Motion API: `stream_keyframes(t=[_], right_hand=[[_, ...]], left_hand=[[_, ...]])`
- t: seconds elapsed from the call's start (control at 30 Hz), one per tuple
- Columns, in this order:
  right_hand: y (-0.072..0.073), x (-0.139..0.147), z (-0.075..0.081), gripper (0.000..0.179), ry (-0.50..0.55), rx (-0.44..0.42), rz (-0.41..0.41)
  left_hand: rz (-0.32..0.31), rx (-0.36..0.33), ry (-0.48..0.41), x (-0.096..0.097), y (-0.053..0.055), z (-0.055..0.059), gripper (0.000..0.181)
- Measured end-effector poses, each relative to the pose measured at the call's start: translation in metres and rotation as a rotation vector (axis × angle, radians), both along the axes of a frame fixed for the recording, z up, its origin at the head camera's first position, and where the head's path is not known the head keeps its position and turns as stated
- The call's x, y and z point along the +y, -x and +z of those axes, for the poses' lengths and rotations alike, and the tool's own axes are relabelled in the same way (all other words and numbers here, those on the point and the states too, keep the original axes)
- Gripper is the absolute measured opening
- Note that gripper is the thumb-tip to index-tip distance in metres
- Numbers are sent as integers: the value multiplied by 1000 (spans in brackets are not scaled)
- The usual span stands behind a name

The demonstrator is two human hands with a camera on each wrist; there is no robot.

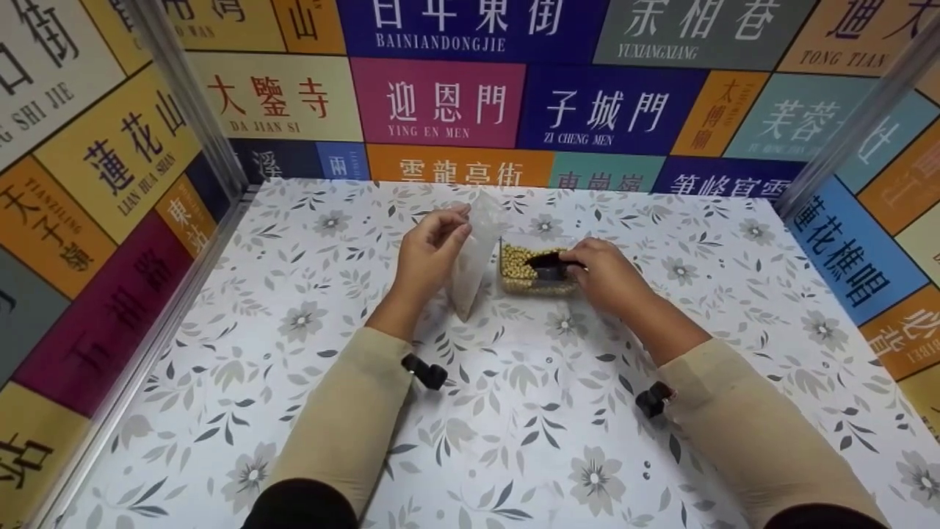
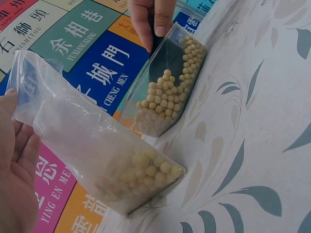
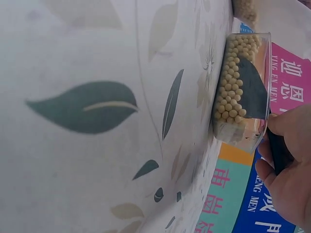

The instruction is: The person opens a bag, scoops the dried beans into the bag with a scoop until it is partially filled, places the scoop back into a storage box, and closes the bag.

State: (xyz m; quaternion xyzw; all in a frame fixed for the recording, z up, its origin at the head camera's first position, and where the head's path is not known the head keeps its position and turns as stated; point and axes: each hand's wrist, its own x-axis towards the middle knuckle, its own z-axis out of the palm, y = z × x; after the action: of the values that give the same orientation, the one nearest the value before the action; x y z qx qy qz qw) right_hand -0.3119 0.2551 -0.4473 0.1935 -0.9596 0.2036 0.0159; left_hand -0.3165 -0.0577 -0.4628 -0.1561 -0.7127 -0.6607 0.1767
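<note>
A translucent plastic zip bag [image 2: 82, 121] stands on the table with some pale soybeans [image 2: 146, 170] at its bottom. My left hand [image 1: 432, 253] pinches the bag near its upper edge. Just right of it is a clear rectangular container [image 1: 540, 288] partly filled with soybeans [image 3: 231, 92]. My right hand [image 1: 604, 275] grips the handle of a black scoop [image 3: 252, 90] at the container's right side. The scoop's blade lies inside the container, among the beans.
A white tablecloth [image 1: 514, 411] with grey flowers and leaves covers the table. Colourful panels of street-name signs [image 1: 440, 103] stand behind and at both sides. Metal posts [image 1: 194, 95] mark the back corners.
</note>
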Motion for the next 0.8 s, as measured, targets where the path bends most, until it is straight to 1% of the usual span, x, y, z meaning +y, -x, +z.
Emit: stream_keyframes(t=[0.17,0.33,0.43,0.6,0.8], right_hand=[[2,0,-1,32,19,10,32],[4,-1,-3,31,34,12,37],[6,-3,-4,31,40,0,37],[9,-5,-4,32,45,-49,37],[11,-9,-3,35,52,-155,-2]], left_hand=[[21,-22,11,1,0,1,14],[30,-21,7,2,1,-1,13],[21,-8,15,2,0,-1,12],[-8,25,16,0,-1,-2,14],[-14,36,16,0,-1,-1,15]])
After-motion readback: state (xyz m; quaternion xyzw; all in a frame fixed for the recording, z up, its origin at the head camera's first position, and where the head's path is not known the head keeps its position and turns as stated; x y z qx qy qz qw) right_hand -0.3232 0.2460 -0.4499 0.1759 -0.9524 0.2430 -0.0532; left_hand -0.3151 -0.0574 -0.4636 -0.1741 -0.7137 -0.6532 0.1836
